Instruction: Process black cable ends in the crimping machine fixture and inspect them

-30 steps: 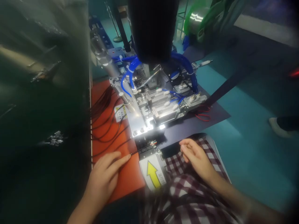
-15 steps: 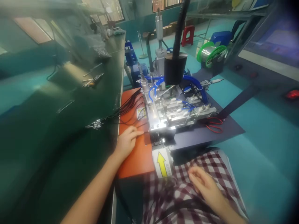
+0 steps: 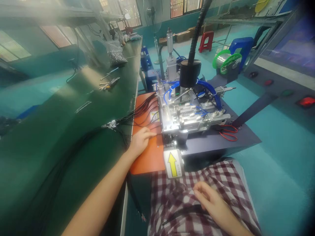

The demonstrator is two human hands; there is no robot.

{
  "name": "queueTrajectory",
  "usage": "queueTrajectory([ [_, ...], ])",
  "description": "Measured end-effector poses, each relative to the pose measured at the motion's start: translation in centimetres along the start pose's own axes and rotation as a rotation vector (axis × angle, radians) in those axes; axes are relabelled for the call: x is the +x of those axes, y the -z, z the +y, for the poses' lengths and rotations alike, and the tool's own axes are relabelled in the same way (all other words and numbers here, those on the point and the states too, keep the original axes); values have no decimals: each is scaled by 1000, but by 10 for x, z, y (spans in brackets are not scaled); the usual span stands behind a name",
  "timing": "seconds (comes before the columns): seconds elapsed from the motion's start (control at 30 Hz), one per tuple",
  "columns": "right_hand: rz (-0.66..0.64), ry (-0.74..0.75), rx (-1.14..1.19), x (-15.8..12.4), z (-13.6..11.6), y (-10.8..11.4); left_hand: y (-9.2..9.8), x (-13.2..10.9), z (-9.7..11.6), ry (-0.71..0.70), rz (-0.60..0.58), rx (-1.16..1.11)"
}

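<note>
My left hand (image 3: 141, 141) lies over the orange plate (image 3: 147, 160), its fingertips pinched on a thin black cable at the near-left side of a metal machine (image 3: 194, 114). The cable's end is hidden in the machine. Above my lap is my right hand (image 3: 209, 198), fingers curled with the tips close to the thumb; nothing shows in them. Under it, a black cable (image 3: 182, 213) lies across the checked cloth (image 3: 233, 183). More black cables (image 3: 142, 109) run over the plate, with metal-tipped ends (image 3: 110, 124) bunched on the green table.
The green table (image 3: 81, 144) fills the left, with tweezer-like tools (image 3: 109, 83) and a bag of small metal parts (image 3: 116, 59). A black lamp (image 3: 189, 72) hangs over the machine. A green wire spool (image 3: 226, 62) and control panel (image 3: 278, 87) stand right.
The view has shifted, so the table and machine sit slightly further right and look sharper. My left hand keeps its place at the machine. My right hand has moved a little left and lower.
</note>
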State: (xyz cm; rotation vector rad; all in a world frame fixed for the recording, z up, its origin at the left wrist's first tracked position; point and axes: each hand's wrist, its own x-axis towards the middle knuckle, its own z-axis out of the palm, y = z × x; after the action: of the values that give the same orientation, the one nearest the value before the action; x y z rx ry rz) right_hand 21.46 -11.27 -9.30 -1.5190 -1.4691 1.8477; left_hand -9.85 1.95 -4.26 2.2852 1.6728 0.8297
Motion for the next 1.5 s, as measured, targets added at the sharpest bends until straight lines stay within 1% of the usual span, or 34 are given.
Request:
queueTrajectory([
  [0.17, -48, 40, -88, 1, 6, -3, -3, 0, 2, 21, -6, -13],
  [0.23, -75, 71, -128, 2, 1, -9, -4, 0, 3, 35, -13, -18],
  [0.27, -109, 83, -150, 2, -4, -13, -5, 0, 3, 42, -17, -18],
  [0.37, -238, 140, -242, 7, -24, -32, -6, 0, 3, 63, -28, -14],
  [0.5, -398, 228, -367, 15, -43, -68, -6, 0, 3, 78, -48, -12],
  [0.6, -432, 228, -383, 19, -45, -93, -4, -1, 6, 85, -51, -15],
  [0.7, -413, 212, -408, 19, -41, -112, -4, -2, 8, 94, -54, -16],
  [0.77, -389, 218, -398, 18, -38, -121, -5, 0, 8, 102, -57, -15],
  [0.83, -379, 234, -377, 17, -39, -126, -5, 2, 8, 113, -57, -10],
  [0.9, -376, 258, -370, 13, -44, -122, -1, 2, 11, 133, -45, 0],
  [0.97, -357, 290, -371, 8, -54, -109, 10, -3, 22, 158, -8, 18],
  [1.0, -349, 321, -379, 5, -61, -100, 18, -8, 31, 171, 19, 30],
  [1.07, -301, 377, -376, -1, -77, -76, 37, -24, 57, 172, 68, 47],
  [1.1, -259, 403, -378, -3, -86, -63, 46, -33, 72, 150, 52, 41],
  [1.13, -231, 433, -365, -4, -95, -50, 53, -43, 87, 105, -6, 22],
  [1.17, -170, 462, -343, -4, -103, -38, 58, -51, 101, 37, -122, -3],
  [1.2, -122, 490, -323, -2, -110, -27, 61, -58, 112, -34, -277, -8],
  [1.23, -85, 488, -287, 0, -117, -18, 61, -63, 121, -65, -386, -30],
  [1.27, -73, 460, -233, 3, -122, -11, 58, -66, 127, -61, -412, -62],
  [1.33, -96, 395, -62, 11, -129, -1, 49, -65, 131, 27, -365, -163],
  [1.4, -118, 343, 118, 19, -131, 5, 38, -59, 128, 165, -345, -301],
  [1.47, -113, 304, 230, 26, -131, 8, 30, -53, 124, 267, -329, -389],
  [1.5, -105, 290, 260, 29, -130, 9, 27, -50, 121, 296, -324, -413],
])
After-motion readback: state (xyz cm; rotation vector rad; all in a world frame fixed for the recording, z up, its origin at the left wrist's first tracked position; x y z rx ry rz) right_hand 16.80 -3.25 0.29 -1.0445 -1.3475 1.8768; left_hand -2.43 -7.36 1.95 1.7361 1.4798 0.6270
